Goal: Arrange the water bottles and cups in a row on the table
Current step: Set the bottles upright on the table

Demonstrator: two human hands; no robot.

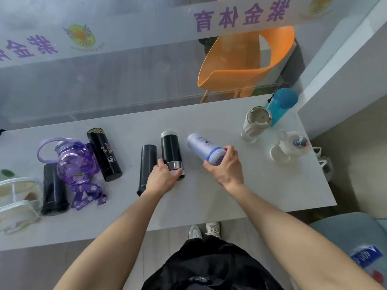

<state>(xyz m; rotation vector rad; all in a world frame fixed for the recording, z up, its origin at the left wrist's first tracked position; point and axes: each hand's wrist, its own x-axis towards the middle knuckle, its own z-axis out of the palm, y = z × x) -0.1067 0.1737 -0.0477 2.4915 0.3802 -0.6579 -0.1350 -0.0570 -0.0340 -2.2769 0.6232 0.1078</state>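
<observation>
Two hands worked on the white table (261, 185): the left hand (162, 180) clasped a black-and-silver flask (171, 151), while just right of that flask the right hand (225, 166) gripped a tilted lavender bottle (202, 146).

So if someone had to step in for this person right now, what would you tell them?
Left hand: closed on the lid end of the black bottle with the silver band.
Right hand: closed on the cap end of the lavender bottle, which is tilted.
Along the table: two black flasks and a purple jug at left, a slim black bottle beside the left hand, and a cream tumbler, blue bottle and white cup at right.
Done: a rough line only.
Left: set both held bottles down, then even out the row.
</observation>
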